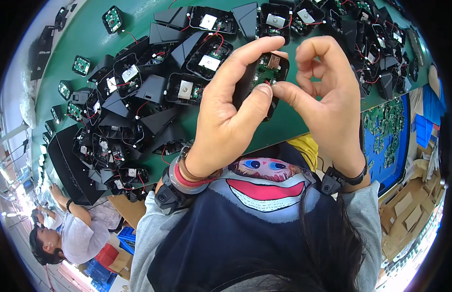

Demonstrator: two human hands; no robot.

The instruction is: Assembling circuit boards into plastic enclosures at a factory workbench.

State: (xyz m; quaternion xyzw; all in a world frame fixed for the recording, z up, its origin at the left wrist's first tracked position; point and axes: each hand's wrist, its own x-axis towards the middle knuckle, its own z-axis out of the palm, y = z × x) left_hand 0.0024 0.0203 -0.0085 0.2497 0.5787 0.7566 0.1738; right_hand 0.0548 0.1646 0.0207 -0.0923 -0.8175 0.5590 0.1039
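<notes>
My left hand (224,109) is closed around a black plastic housing (284,69), raised above the green table. Inside the housing sits a green circuit board (261,73) with a metal USB socket (274,61) toward its far end. My left thumb lies over the board beside a short red wire (267,82). From the right, the thumb of my right hand (328,95) reaches the same spot and meets the left thumb's tip. Its other fingers curl loosely, apart from the thumb and clear of the housing. The wire's end is hidden under the thumbs.
Many black housings (185,90) with boards and red wires crowd the green table (153,13) to the left and far side, with another pile (381,44) at far right. A blue tray (403,146) of circuit boards and cardboard (406,214) lie right. Another person (85,233) works at lower left.
</notes>
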